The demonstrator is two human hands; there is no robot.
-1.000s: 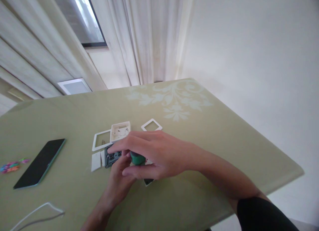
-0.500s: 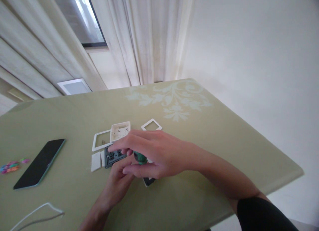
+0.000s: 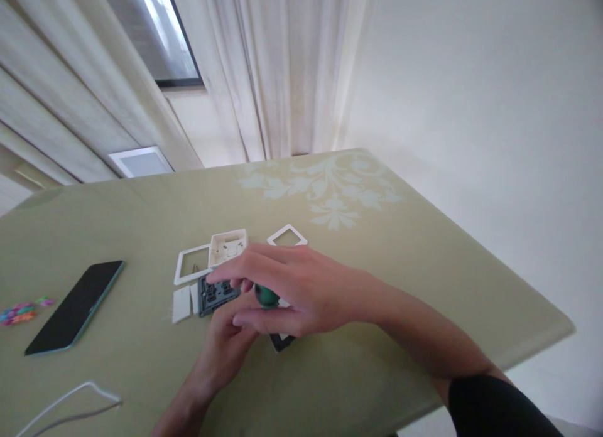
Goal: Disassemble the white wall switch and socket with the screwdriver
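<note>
My right hand [image 3: 301,289] arches over the work, closed around the green handle [image 3: 267,297] of what looks like a screwdriver; its shaft and tip are hidden. My left hand [image 3: 230,336] reaches in underneath, its fingers mostly covered by the right hand, so its grip does not show. Left of the hands lies a dark grey wall-switch module [image 3: 214,297], partly covered by my fingers. A dark-edged piece with some white [image 3: 282,343] pokes out below my right hand. Behind stands a white open mounting box [image 3: 228,245].
Near the box lie a white frame [image 3: 179,267], a second white frame [image 3: 299,231] and white switch covers [image 3: 181,305]. To the left are a dark phone or tablet [image 3: 78,308], small colourful pieces [image 3: 21,313] and a white cable [image 3: 70,393]. A wall borders the table's right side.
The green handle and both hands have shifted only very slightly. The other things lie as before.
</note>
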